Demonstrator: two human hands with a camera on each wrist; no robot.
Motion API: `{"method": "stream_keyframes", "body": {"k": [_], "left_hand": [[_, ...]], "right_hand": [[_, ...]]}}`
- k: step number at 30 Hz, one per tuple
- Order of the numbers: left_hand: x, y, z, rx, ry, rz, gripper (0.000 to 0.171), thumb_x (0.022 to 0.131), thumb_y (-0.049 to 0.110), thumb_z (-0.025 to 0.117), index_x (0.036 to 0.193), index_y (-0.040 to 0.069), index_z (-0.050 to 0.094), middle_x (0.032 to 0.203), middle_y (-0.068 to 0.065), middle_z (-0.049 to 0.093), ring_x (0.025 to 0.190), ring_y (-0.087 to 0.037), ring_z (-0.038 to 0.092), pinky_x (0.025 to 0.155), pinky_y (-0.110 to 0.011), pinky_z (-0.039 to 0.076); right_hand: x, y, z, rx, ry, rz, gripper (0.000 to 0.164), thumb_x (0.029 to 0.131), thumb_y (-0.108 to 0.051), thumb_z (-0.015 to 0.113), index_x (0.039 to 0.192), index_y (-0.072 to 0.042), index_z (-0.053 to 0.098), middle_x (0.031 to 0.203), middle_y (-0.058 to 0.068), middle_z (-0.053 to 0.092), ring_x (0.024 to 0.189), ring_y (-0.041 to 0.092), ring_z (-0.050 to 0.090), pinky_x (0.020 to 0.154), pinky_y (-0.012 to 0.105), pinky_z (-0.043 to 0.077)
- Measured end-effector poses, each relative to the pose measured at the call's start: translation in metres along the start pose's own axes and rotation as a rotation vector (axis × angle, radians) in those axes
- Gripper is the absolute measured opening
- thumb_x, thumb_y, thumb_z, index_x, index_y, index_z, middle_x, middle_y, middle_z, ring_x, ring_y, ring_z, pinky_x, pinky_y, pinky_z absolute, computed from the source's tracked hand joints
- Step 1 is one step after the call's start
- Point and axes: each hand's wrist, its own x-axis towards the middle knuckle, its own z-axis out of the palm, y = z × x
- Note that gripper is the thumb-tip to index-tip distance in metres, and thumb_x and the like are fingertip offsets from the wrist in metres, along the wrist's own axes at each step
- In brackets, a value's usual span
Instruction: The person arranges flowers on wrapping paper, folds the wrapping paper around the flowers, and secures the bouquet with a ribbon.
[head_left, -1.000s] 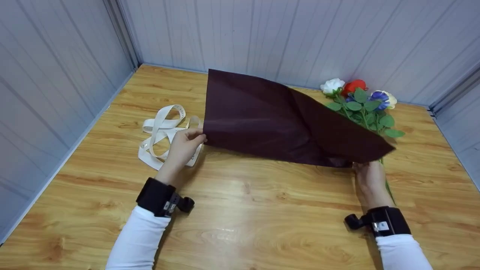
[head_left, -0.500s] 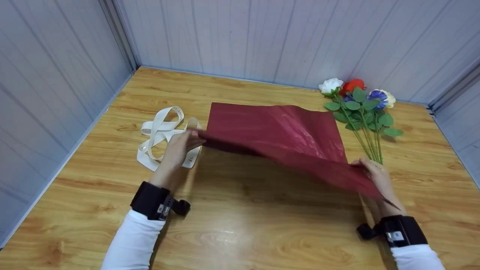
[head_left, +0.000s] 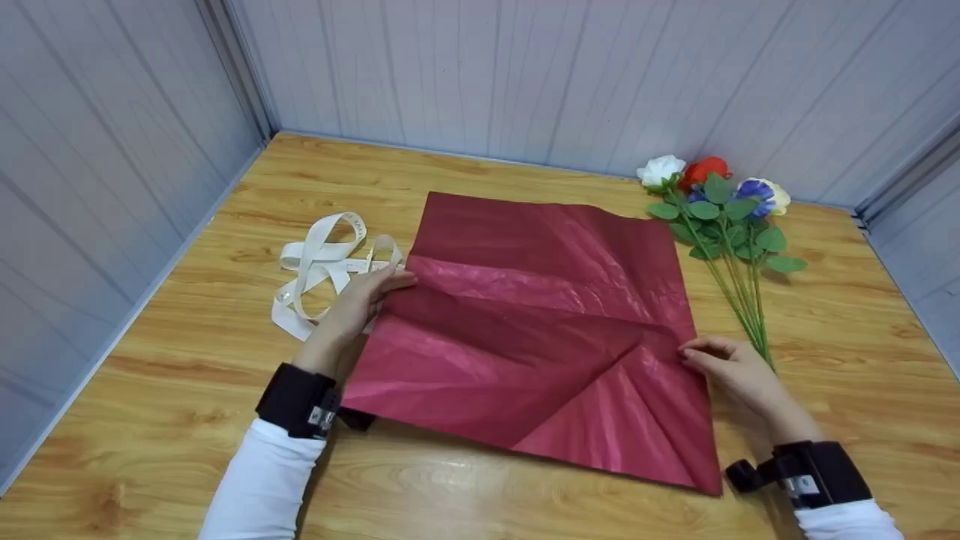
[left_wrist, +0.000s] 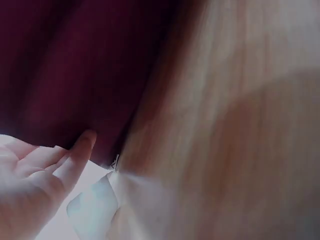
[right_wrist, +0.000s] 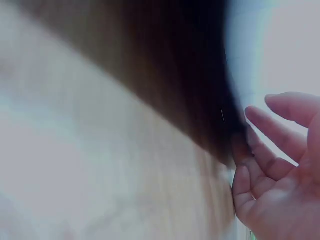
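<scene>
Where burgundy paper (head_left: 517, 345) spreads between them, left hand (head_left: 355, 301) pinching its left edge, right hand (head_left: 739, 373) its right.

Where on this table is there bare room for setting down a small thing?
Bare table shows between the red sheet and back wall; left of the white ribbon; and in front of the sheet, between the sleeves. It is crowded around the left hand, near ribbon and sheet, and between sheet and flowers, by the right hand.
</scene>
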Motion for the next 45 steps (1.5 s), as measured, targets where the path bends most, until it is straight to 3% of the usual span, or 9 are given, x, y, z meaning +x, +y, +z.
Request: {"method": "stream_keyframes", "body": {"k": [4, 7, 10, 15, 21, 27, 31, 37, 45], "left_hand": [[0.0, -0.002, 0.0, -0.026, 0.012, -0.012, 0.044, 0.099, 0.021, 0.045, 0.126, -0.012, 0.053, 0.125, -0.018, 0.06, 0.115, -0.018, 0.055, 0.097, -0.023, 0.039], [0.001, -0.004, 0.0, 0.021, 0.031, -0.023, 0.041, 0.097, 0.022, 0.05, 0.122, -0.009, 0.058, 0.111, -0.011, 0.066, 0.102, -0.015, 0.058, 0.091, -0.024, 0.041], [0.001, -0.003, 0.0, 0.075, 0.019, -0.051, 0.043, 0.097, 0.024, 0.051, 0.127, -0.007, 0.055, 0.118, -0.013, 0.062, 0.106, -0.018, 0.055, 0.095, -0.026, 0.038], [-0.004, 0.004, -0.005, 0.287, -0.099, -0.044, 0.053, 0.097, 0.027, 0.052, 0.139, -0.003, 0.042, 0.144, -0.02, 0.041, 0.135, -0.032, 0.035, 0.113, -0.043, 0.024], [-0.02, 0.029, 0.003, 0.644, -0.222, 0.068, 0.06, 0.094, 0.035, 0.056, 0.141, 0.001, 0.042, 0.149, -0.023, 0.033, 0.14, -0.038, 0.025, 0.113, -0.051, 0.021], [-0.051, 0.055, 0.039, 0.917, -0.516, 0.076, 0.069, 0.087, 0.046, 0.063, 0.143, 0.012, 0.041, 0.155, -0.021, 0.021, 0.143, -0.038, 0.018, 0.112, -0.055, 0.021], [-0.072, 0.065, 0.053, 1.026, -0.664, 0.066, 0.069, 0.085, 0.045, 0.066, 0.142, 0.013, 0.045, 0.152, -0.023, 0.025, 0.142, -0.042, 0.016, 0.112, -0.056, 0.019], [-0.084, 0.069, 0.067, 1.095, -0.713, 0.073, 0.068, 0.084, 0.044, 0.067, 0.141, 0.014, 0.045, 0.151, -0.023, 0.03, 0.141, -0.041, 0.022, 0.112, -0.054, 0.023], [-0.087, 0.054, 0.089, 1.176, -0.744, -0.08, 0.071, 0.081, 0.049, 0.067, 0.143, 0.025, 0.042, 0.152, -0.019, 0.029, 0.141, -0.038, 0.023, 0.109, -0.054, 0.028]], "right_hand": [[0.001, -0.003, 0.001, -0.052, -0.028, 0.002, 0.037, 0.095, -0.014, 0.057, 0.115, 0.017, 0.056, 0.096, -0.011, 0.065, 0.088, -0.009, 0.059, 0.078, 0.013, 0.049], [0.001, -0.004, 0.003, -0.205, -0.007, -0.029, 0.031, 0.094, -0.017, 0.059, 0.111, 0.008, 0.064, 0.102, 0.001, 0.066, 0.087, -0.01, 0.054, 0.076, 0.013, 0.046], [0.001, -0.005, 0.005, -0.372, 0.021, -0.082, 0.023, 0.092, -0.019, 0.062, 0.105, -0.002, 0.07, 0.107, 0.01, 0.065, 0.089, -0.007, 0.052, 0.075, 0.015, 0.043], [0.003, -0.008, 0.01, -0.518, 0.053, -0.193, 0.012, 0.088, -0.013, 0.066, 0.095, -0.005, 0.073, 0.1, 0.011, 0.065, 0.09, 0.011, 0.053, 0.077, 0.025, 0.041], [0.002, -0.01, 0.01, -0.659, 0.064, -0.234, 0.023, 0.081, -0.018, 0.074, 0.098, -0.003, 0.071, 0.115, 0.024, 0.057, 0.11, 0.043, 0.043, 0.09, 0.056, 0.031], [0.002, -0.012, 0.011, -0.664, 0.04, -0.249, 0.043, 0.081, -0.021, 0.074, 0.117, 0.0, 0.062, 0.133, 0.027, 0.047, 0.122, 0.048, 0.039, 0.097, 0.062, 0.03], [0.003, -0.014, 0.012, -0.649, -0.017, -0.238, 0.057, 0.083, -0.026, 0.072, 0.131, 0.0, 0.052, 0.144, 0.027, 0.036, 0.13, 0.05, 0.032, 0.101, 0.063, 0.028], [0.004, -0.014, 0.011, -0.621, -0.149, -0.181, 0.073, 0.086, -0.033, 0.069, 0.144, -0.002, 0.036, 0.153, 0.027, 0.019, 0.136, 0.051, 0.019, 0.103, 0.066, 0.023], [0.004, -0.012, 0.013, -0.613, -0.228, -0.132, 0.073, 0.088, -0.039, 0.064, 0.144, -0.002, 0.036, 0.153, 0.029, 0.012, 0.137, 0.053, 0.011, 0.104, 0.067, 0.02]]}}
